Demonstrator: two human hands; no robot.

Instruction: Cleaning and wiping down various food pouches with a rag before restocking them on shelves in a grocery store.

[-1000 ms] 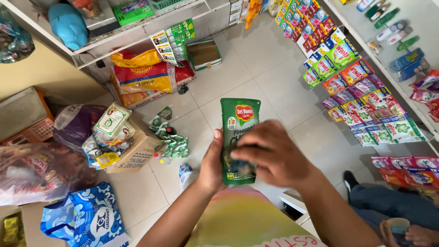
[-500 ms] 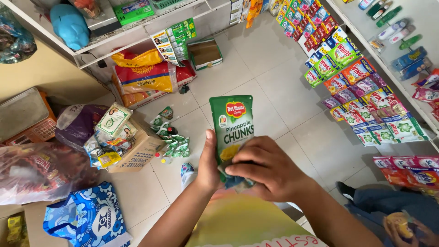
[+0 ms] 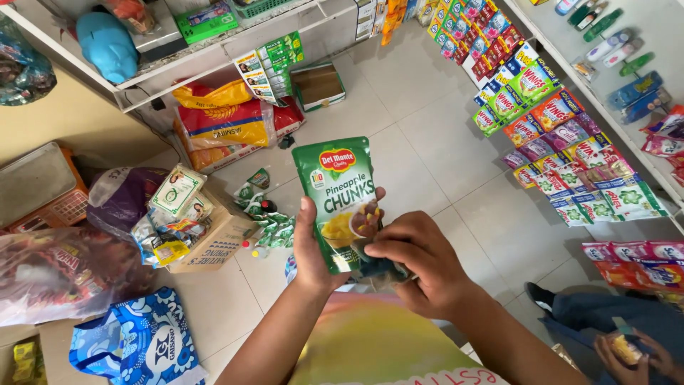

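Above the tiled floor [image 3: 427, 142], a green pouch [image 3: 340, 196] stands upright, gripped by the left hand [image 3: 313, 246] (right hand [image 3: 420, 260] pinching its lower edge); left of it, a cardboard box [image 3: 214, 239] holds packets.

Both forearms are bare to the frame edge, the left hand [image 3: 313, 249] and right hand [image 3: 420, 260] ungloved, ringless.
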